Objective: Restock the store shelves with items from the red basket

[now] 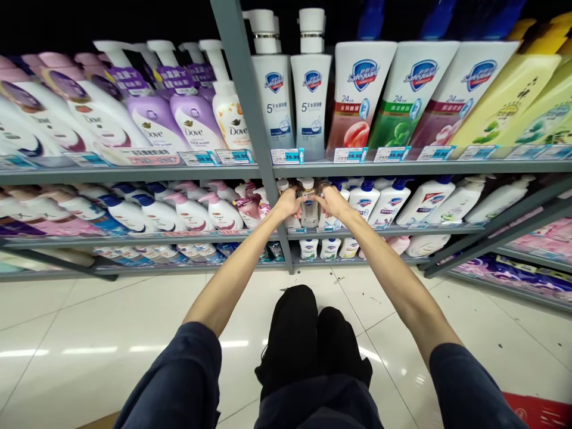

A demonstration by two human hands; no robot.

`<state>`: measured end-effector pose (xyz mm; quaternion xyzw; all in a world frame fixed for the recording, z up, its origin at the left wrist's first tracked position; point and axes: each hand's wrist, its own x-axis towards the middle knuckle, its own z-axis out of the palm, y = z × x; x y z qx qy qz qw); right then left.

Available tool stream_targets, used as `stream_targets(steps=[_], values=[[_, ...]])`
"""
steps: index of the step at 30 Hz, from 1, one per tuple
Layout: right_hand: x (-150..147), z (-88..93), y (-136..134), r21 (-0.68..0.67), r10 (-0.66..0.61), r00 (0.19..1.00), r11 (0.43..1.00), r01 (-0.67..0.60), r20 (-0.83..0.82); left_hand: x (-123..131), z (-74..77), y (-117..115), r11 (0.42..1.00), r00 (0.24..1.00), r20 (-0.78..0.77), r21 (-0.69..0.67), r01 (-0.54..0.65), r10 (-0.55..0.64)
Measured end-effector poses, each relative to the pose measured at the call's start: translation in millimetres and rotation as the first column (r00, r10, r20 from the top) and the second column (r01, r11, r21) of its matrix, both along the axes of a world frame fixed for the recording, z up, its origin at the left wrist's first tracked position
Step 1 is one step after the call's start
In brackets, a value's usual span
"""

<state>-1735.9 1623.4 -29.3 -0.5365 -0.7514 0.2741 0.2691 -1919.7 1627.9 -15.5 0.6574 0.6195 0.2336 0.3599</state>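
Observation:
On the middle shelf, a clear pump bottle (308, 210) with a pale pump top stands upright at the front of its row. My left hand (288, 204) is at its left side, fingers curled and thumb pointing in at the bottle's shoulder. From the other side my right hand (334, 202) closes on it in the same way, thumb against the upper part. Some fingertips are hidden between the bottle and its neighbours. White Safeguard bottles (363, 199) with blue caps stand just right of my right hand.
Above my hands, the upper shelf edge (384, 171) carries price tags and large bottles. A grey upright post (269, 179) stands left of my left hand. Dove bottles (192, 213) fill the shelf to the left. Smaller bottles (329, 248) line the bottom shelf, over a tiled floor (134, 316).

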Motion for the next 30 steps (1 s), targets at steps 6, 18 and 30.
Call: stream_targets(steps=[6, 18, 30], values=[[-4, 1.4, 12, -0.134, 0.039, 0.999, 0.99, -0.042, -0.023, 0, -0.4, 4, 0.999, 0.997, -0.069, 0.007, 0.047, -0.046], [-2, 2.3, 19, -0.099, 0.05, 0.997, 0.994, -0.045, 0.051, 1, -1.1, 1, 0.996, 0.995, -0.046, 0.028, 0.085, -0.083], [80, -72.5, -75, 0.137, -0.259, 0.906, 0.938, 0.319, -0.335, 27, -36.2, -24, 0.782, 0.977, -0.205, 0.6, 0.166, -0.05]])
